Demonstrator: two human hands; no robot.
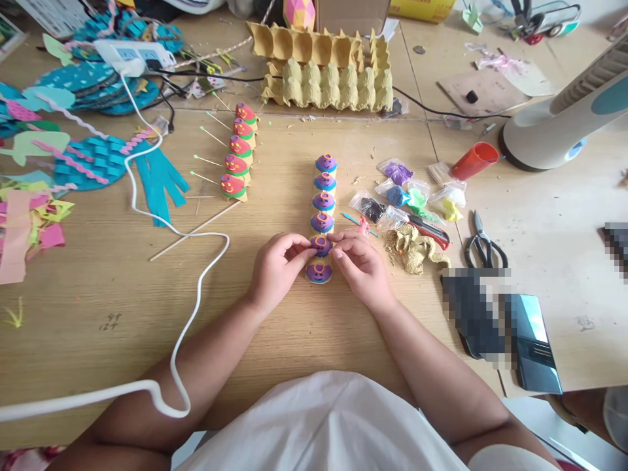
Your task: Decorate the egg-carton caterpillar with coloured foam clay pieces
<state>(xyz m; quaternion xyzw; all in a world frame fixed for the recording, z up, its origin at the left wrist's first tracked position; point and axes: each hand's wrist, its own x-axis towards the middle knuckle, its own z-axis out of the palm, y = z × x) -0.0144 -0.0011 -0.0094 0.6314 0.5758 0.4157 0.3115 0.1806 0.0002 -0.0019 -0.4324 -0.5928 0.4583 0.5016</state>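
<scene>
The left hand (282,265) and right hand (362,265), fingers narrowly pinched, touch opposite sides of the purple egg-carton strip (322,223) at its second cup from the near end. The strip lies lengthwise on the wooden table (235,347).

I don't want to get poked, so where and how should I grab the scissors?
I'd take the scissors by the black loop handles, coming in from the near side, where the person's body is. They look to lie flat, with the loops toward that side and the pointed blades facing away, so your fingers should stay clear of the tip.
</scene>
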